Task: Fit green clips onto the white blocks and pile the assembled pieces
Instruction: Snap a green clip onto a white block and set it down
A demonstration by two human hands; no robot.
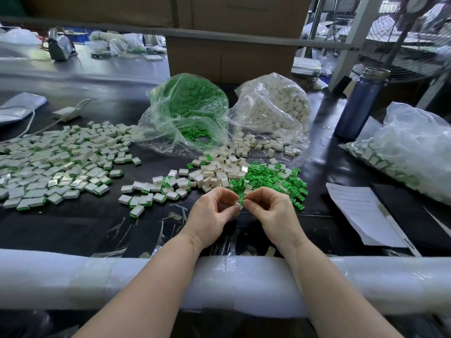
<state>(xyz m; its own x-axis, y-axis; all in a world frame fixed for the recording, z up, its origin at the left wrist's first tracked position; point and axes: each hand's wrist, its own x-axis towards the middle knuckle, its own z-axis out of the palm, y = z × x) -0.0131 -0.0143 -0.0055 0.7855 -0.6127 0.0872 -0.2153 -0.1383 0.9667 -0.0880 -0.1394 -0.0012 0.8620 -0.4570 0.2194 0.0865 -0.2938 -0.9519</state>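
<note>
Spreading across the left of the frame, a broad pile of assembled pieces [56,164] lies on the black table [73,223], white blocks each with a green edge showing, and a smaller scatter of the same sits just right of it near the centre; up in the far left a white cable [31,118] trails over the surface. At centre top a clear bag of green clips [190,106] slumps open beside a clear bag of white blocks [275,106], both spilling forward into a mixed heap of loose white blocks [219,172] and loose green clips [273,179]. Low in the centre, just in front of that heap, the left hand [210,213] has its fingers curled, thumb and forefinger pinching a small white block [238,204], while the right hand [271,211], touching it fingertip to fingertip, pinches a green clip [241,200] against that block. Along the bottom a white foam-wrapped rail [73,276] crosses under both forearms. To the right lie sheets of paper [361,211], a blue bottle [358,106] behind them, and at far right a clear bag holding more assembled pieces [402,162]
</note>
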